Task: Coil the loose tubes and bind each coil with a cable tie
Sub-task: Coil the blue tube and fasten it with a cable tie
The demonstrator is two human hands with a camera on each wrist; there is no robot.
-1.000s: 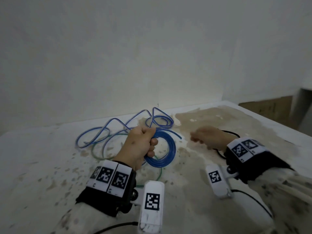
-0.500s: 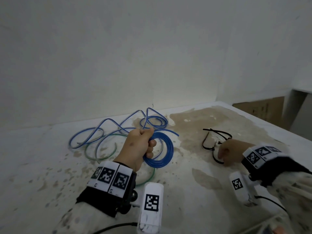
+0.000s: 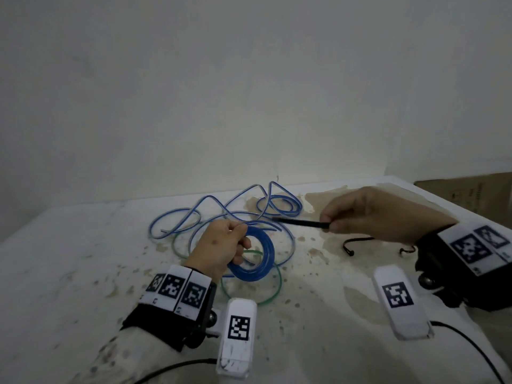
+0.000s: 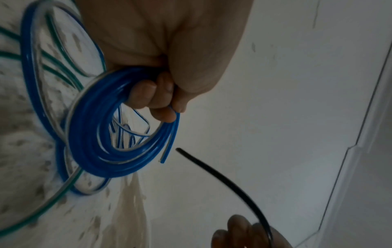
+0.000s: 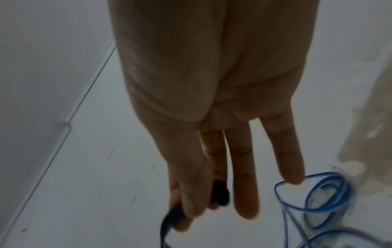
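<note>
Left hand fisted round blue coil, right hand pinching cable tie.

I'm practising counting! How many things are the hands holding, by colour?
Blue: 1, the blue coil in the left hand.
Black: 1, the cable tie in the right hand.
Total: 2.

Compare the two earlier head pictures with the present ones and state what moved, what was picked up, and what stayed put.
The right hand went right to the black ties on the table, pinched one black cable tie, lifted it and carried it back left, its tip now pointing at the blue coil. The left hand grips that coil as before. The loose blue tube, the green tube and the remaining ties lie unchanged.
</note>
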